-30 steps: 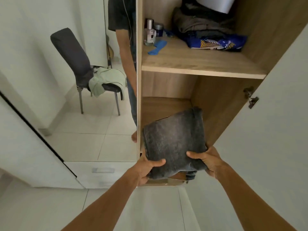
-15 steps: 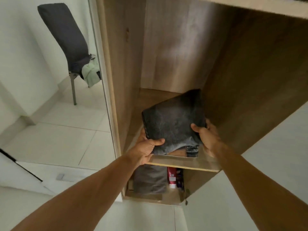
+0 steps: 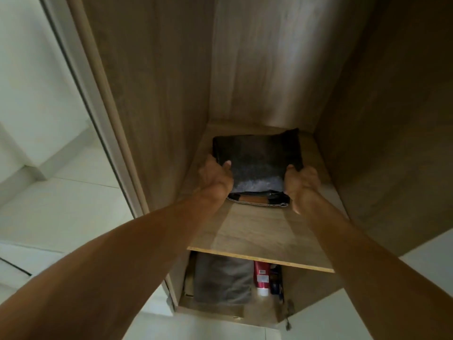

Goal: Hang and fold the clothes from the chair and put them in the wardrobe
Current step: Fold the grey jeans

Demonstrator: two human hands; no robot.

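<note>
Folded dark grey jeans [image 3: 257, 163] lie deep on a wooden wardrobe shelf [image 3: 259, 234], their waistband with a brown patch facing me. My left hand [image 3: 215, 177] grips the jeans' left edge, thumb on top. My right hand [image 3: 302, 186] grips the right edge, thumb on top and fingers under or beside the cloth. Both arms reach into the wardrobe compartment. The chair is out of view.
Wooden side walls [image 3: 157, 99] and a back panel [image 3: 267, 60] enclose the shelf. In the compartment below lie a folded grey garment [image 3: 220, 280] and a red bottle [image 3: 261, 278]. The white wardrobe door [image 3: 367, 310] stands at lower right, with tiled floor [image 3: 61, 200] at left.
Both hands have carried the folded jeans from the shelf's front edge deep into the compartment and set them down on the shelf. My view has dropped and moved closer.
</note>
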